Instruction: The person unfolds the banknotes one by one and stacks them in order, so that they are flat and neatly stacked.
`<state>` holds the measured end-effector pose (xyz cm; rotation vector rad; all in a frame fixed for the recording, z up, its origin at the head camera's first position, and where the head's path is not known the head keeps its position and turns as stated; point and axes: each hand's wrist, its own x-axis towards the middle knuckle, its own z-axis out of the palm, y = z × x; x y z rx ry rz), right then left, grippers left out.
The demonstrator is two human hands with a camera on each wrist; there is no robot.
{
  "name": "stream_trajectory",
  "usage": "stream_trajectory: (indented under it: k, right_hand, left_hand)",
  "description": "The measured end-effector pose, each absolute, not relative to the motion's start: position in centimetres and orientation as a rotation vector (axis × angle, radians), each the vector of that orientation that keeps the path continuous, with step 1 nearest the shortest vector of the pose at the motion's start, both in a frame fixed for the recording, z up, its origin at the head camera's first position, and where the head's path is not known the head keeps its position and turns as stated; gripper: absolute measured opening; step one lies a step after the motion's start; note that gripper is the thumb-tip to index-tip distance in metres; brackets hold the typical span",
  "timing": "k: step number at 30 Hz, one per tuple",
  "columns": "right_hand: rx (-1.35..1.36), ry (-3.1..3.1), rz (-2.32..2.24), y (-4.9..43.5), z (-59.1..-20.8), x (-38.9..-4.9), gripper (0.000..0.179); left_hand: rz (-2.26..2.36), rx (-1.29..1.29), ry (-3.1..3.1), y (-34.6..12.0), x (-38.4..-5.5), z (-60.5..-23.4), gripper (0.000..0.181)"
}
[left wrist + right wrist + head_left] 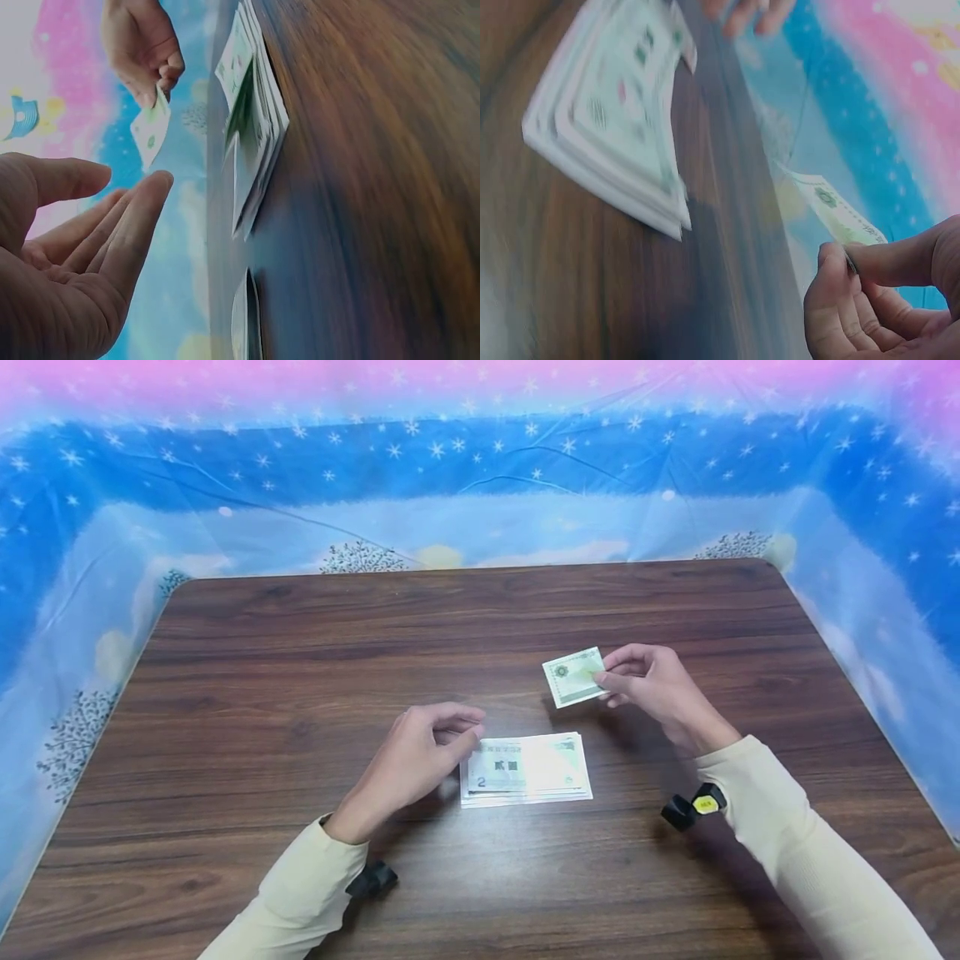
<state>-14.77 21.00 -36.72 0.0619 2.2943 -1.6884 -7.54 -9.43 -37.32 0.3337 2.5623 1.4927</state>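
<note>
Between thumb and fingers, my right hand (663, 693) pinches a small green banknote (573, 677) above the table; the same banknote (832, 206) slants up from the pinch in the right wrist view. Below and left of it lies a stack of banknotes (540, 768), the upper one pale and marked with a 2. My left hand (420, 752) hovers at the stack's left edge, and the left wrist view shows its thumb apart from the bent fingers (127, 232) with nothing between them. Side on, the stack (259, 142) has lifted, uneven edges.
The dark wood-grain table (300, 652) has rounded far corners. A blue and pink snowflake cloth (480, 460) hangs around its back and sides. At the bottom of the left wrist view, a thin flat item (244, 315) lies on the table; I cannot tell its kind.
</note>
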Motion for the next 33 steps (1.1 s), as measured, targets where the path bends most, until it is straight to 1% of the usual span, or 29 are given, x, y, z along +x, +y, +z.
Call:
stream_trajectory:
  k: [5,8,13,20,26,30,33]
  right_hand:
    - [0.01,2.177,-1.766,19.4,-36.6,-13.3,0.021]
    - [0.002,2.12,-1.779,18.5,-36.7,-12.6,0.021]
    - [-0.016,2.046,-1.778,17.2,-37.0,-11.7,0.021]
    - [-0.041,1.956,-1.817,15.7,-37.6,-11.0,0.021]
    - [-0.046,2.012,-1.824,14.9,-38.2,-10.8,0.024]
    - [-0.065,2.023,-1.798,14.5,-38.3,-10.7,0.026]
    - [-0.096,2.015,-1.755,14.2,-38.3,-10.5,0.033]
  left_hand:
    - [1.632,0.286,2.43,-9.1,-7.7,-37.5,0.036]
    - [1.779,0.215,2.242,-8.8,-7.7,-37.5,0.041]
    - [1.939,0.088,1.961,-8.3,-7.9,-37.4,0.04]
    - [2.017,-0.022,1.861,-8.0,-8.1,-37.3,0.034]
    - [2.054,-0.027,1.838,-8.0,-8.1,-37.2,0.032]
    - [2.067,0.012,1.797,-7.9,-8.0,-37.2,0.037]
    - [2.073,0.047,1.779,-7.7,-8.0,-37.3,0.041]
